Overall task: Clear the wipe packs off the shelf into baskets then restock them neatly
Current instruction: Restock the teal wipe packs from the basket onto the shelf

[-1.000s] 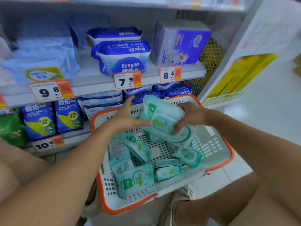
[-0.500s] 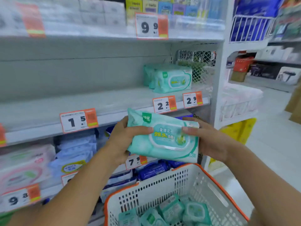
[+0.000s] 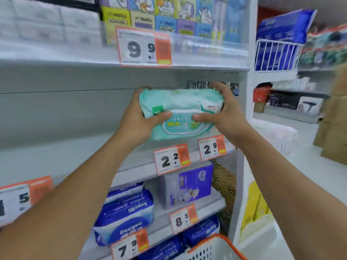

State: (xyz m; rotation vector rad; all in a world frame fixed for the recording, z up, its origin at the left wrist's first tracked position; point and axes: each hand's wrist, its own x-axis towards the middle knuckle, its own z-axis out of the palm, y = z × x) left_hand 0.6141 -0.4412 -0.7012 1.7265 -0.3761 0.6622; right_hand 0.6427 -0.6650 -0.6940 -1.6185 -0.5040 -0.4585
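Now, head view: both bare hands hold one soft mint-green plastic wipe pack (image 3: 180,113) with a rounded flap label, at the level of the grey metal shelf (image 3: 56,147) that carries the 2.2 and 2.9 price tags. Left hand (image 3: 139,119) grips the pack's left end, thumb curled over the front face, the other fingers wrapped behind and mostly hidden. Right hand (image 3: 225,111) grips the right end, thumb pressed on the front near the label, fingers curled over the top rear corner. Pack is tilted, label facing the camera; its lower edge sits at or just above the shelf's front lip, and whether it touches the shelf cannot be told. Orange-and-white price tag reading 2.2 (image 3: 171,159) hangs on the shelf edge just below the pack. Shelf under that holds a purple-and-white boxed pack (image 3: 189,182) and blue-and-white soft packs (image 3: 125,212). White plastic basket with orange rim (image 3: 216,248) shows at the bottom edge, contents not visible. Shelf above carries colourful small boxes (image 3: 155,19), blurred.
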